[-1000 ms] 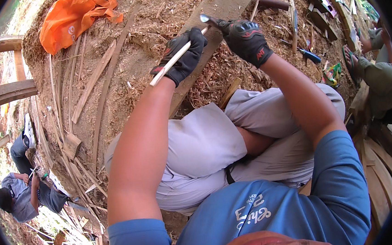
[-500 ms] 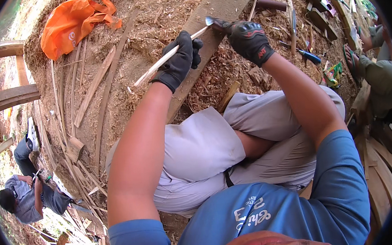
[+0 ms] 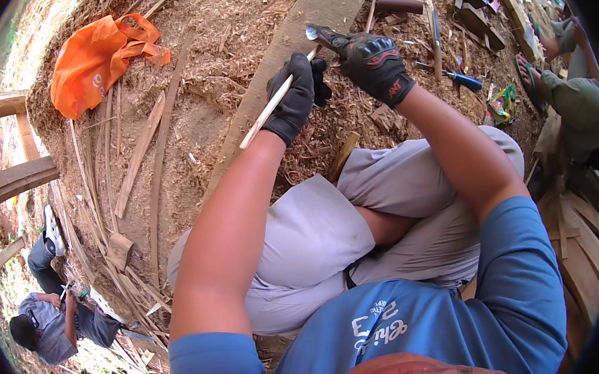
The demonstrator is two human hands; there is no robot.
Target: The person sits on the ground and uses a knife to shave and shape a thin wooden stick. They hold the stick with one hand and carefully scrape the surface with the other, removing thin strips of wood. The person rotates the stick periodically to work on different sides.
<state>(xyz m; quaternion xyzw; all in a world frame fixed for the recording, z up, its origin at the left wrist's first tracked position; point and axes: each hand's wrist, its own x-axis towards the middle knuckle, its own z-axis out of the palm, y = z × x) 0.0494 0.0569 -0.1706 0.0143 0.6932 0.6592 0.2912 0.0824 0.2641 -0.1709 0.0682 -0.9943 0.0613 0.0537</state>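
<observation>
In my gloved left hand (image 3: pixel 292 96), closed around it, is a thin pale wooden stick (image 3: pixel 264 117) that slants up to the right. My gloved right hand (image 3: pixel 374 65) grips a knife (image 3: pixel 319 36), whose blade points up and left and shines at its end. The stick's upper end lies close below the blade; whether they touch I cannot tell. Both hands are over a long wooden plank (image 3: pixel 301 28) and shavings, in front of my crossed legs. Most of the knife's handle is hidden inside the right glove.
An orange bag (image 3: pixel 96 62) lies at the upper left, near long wood strips (image 3: pixel 143 153). On the right are a blue-handled tool (image 3: pixel 463 81), a dark tube (image 3: pixel 399 5) and wood pieces. One person sits at the lower left (image 3: pixel 60 322), another at the right edge (image 3: pixel 577 95).
My left hand has moved right and slightly down, drawing the stick's tip below the blade. My right hand has shifted slightly left, and the view has turned a little.
</observation>
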